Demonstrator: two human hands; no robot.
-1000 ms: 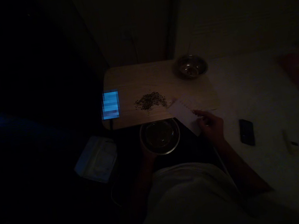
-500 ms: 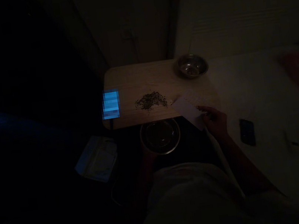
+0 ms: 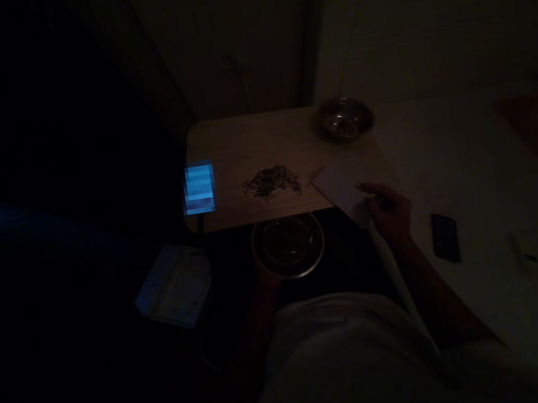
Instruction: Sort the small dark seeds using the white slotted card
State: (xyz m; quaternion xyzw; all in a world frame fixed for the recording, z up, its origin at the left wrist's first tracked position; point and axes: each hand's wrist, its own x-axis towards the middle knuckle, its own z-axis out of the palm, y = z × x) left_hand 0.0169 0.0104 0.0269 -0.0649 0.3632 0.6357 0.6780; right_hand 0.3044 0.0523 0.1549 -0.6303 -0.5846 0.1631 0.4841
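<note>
The room is very dark. My right hand pinches the near corner of a white sheet of paper lying at the right end of a small wooden table. A heap of small dark seeds lies on the table just left of the paper. A metal bowl sits below the table's front edge, over my lap. My left hand seems to be under that bowl's left side, its fingers lost in the dark.
A second metal bowl stands at the table's far right corner. A lit phone screen glows at the table's left edge. A dark phone and a small white object lie on the pale surface at right. A white box is lower left.
My right hand has shifted the paper slightly to the right and away from the seed heap. The bowls and my left arm have stayed where they were.
</note>
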